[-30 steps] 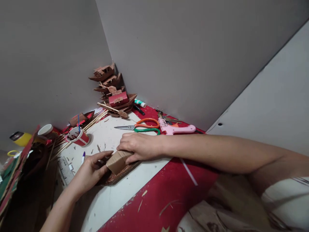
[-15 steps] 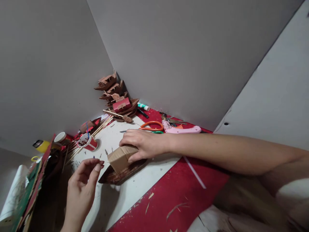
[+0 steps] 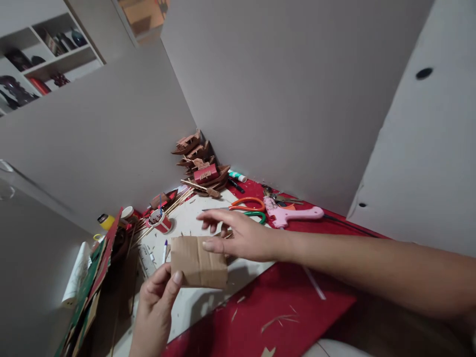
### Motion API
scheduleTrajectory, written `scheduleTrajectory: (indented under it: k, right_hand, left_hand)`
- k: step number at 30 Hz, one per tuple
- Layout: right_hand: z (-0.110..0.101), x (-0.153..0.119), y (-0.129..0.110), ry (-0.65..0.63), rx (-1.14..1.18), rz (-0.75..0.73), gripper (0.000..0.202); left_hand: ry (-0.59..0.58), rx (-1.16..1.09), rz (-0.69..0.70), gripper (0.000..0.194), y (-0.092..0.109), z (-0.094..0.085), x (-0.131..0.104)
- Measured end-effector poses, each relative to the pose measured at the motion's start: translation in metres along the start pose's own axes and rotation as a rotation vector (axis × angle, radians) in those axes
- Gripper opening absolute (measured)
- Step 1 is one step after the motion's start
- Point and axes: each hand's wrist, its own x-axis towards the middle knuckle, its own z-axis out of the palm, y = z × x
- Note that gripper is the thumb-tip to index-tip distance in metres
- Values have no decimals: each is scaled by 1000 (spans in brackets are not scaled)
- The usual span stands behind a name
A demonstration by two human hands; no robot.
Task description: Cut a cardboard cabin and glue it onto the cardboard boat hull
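Cardboard: a small creased brown cardboard panel (image 3: 199, 270) hangs tilted over the white part of the worktop (image 3: 186, 306), its broad face turned up to me, caught at its left end by my left fingers.

Left hand (image 3: 154, 305): thumb flat on the near face by the left edge, fingers tucked behind, pinching the panel between them.

Right hand (image 3: 251, 240): fingers spread and partly curled beyond the top edge, thumb laid over the upper face; how hard it presses, I cannot tell.

Crease: runs from top edge to bottom edge, just below and left of my right thumb. I judge this a moment for handling the fold, so I should bend along that line only, with the right thumb close beside it and a fingertip backing it from behind.

Left pinch: best kept light, since a hard squeeze there could dent the panel or start a stray fold.

Edges: worth holding level as I turn the panel, so that both sides of the crease bend evenly.

Scissors (image 3: 241, 200): orange and green handles just past my right knuckles, so I should lift clear of them.

Pink glue gun (image 3: 293, 215): beyond my right wrist; I'd mind its nozzle in case it is hot.
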Motion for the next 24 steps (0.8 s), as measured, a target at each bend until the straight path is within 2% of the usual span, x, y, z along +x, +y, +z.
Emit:
scheduleTrajectory:
  k: [2,4,7,10,13,17,22,24]
  right_hand:
    - [2,-3,1,-231,307,247,49]
    - [8,-9,2,-380,587,395,46]
    - [21,-22,1,-381,852,438,43]
    - [31,-32,-2,-364,1042,460,44]
    - [35,-36,-4,-292,1083,466,40]
    - [29,-42,-2,-213,955,446,39]
    - [22,-51,-2,-405,873,478,47]
    - [23,-54,-5,-421,868,474,53]
  left_hand:
    - [-8,36,39,25,2,3,-8]
    - [-18,42,88,25,1,9,-14]
    - [-31,-65,124,24,-2,19,-20]
    - [-41,-255,100,28,-7,29,-20]
    - [-13,-271,67,30,-10,32,-16]
    - [32,-165,92,31,-7,25,-15]
    - [12,-95,90,32,1,21,-24]
    - [-7,-112,66,31,0,23,-26]
